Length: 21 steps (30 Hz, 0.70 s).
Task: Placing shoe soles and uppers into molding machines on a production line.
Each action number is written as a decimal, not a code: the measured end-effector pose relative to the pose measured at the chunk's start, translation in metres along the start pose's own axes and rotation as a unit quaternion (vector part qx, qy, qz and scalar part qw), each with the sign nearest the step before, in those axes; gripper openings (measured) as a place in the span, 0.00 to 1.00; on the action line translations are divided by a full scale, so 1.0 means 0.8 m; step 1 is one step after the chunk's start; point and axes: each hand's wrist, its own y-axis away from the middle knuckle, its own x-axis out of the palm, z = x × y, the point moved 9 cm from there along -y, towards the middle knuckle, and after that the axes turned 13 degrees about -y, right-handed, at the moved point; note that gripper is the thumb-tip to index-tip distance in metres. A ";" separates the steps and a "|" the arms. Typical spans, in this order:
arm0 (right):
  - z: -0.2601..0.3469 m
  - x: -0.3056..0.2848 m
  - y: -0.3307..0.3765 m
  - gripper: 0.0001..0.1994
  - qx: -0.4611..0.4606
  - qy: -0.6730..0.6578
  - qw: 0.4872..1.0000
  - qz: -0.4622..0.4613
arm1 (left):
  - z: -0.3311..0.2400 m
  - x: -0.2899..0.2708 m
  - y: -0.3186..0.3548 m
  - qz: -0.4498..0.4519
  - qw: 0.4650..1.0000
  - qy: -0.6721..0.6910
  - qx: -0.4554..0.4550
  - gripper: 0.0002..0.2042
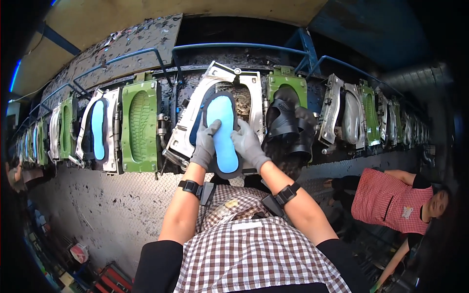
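Note:
Both my hands wear grey gloves. Between them is a shoe insole, light blue with a wide dark rim, its toe end pointing away from me. My left hand grips its left edge, thumb lying on the blue face. On the opposite edge, my right hand pinches the rim; the fingers underneath are hidden. Behind the insole stands an opened silver metal mould, partly covered by it. Just right of my right hand, black strapped sandals hang over a green mould half.
A green mould plate with a ridged sole cavity stands at left, beside another mould holding a blue insole. More moulds line up both ways. A blue rail runs behind them. A person in a red checked apron is at right.

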 end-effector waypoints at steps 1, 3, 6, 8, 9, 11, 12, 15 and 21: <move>0.036 0.003 0.024 0.28 -0.043 0.032 0.998 -0.037 | 0.001 -0.011 0.000 -0.007 1.000 0.004 0.016 0.37; 0.011 0.000 0.031 0.29 -0.065 0.008 0.995 -0.069 | -0.003 -0.002 -0.004 0.001 0.998 -0.043 0.050 0.39; -0.006 -0.028 0.026 0.31 -0.084 -0.034 0.987 -0.132 | -0.020 0.037 -0.017 0.042 0.986 -0.147 0.070 0.41; 0.042 -0.032 0.017 0.31 -0.110 0.104 0.977 -0.153 | -0.025 0.036 -0.036 0.042 0.987 -0.144 0.058 0.40; 0.056 -0.039 0.008 0.30 -0.139 0.114 0.968 -0.173 | -0.034 0.047 -0.045 0.041 0.984 -0.158 0.070 0.41; 0.071 -0.055 -0.015 0.28 -0.152 0.119 0.964 -0.183 | -0.044 0.059 -0.060 0.008 0.975 -0.192 0.112 0.42; 0.075 -0.062 -0.018 0.28 -0.118 0.114 0.972 -0.170 | -0.042 0.063 -0.056 -0.014 0.976 -0.187 0.110 0.42; 0.085 -0.068 -0.016 0.27 -0.139 0.094 0.980 -0.105 | -0.027 0.065 -0.047 -0.042 0.976 -0.203 0.062 0.40; 0.194 -0.178 0.131 0.28 -0.350 0.112 0.929 -0.044 | -0.065 0.152 0.087 -0.152 0.701 -0.616 0.326 0.42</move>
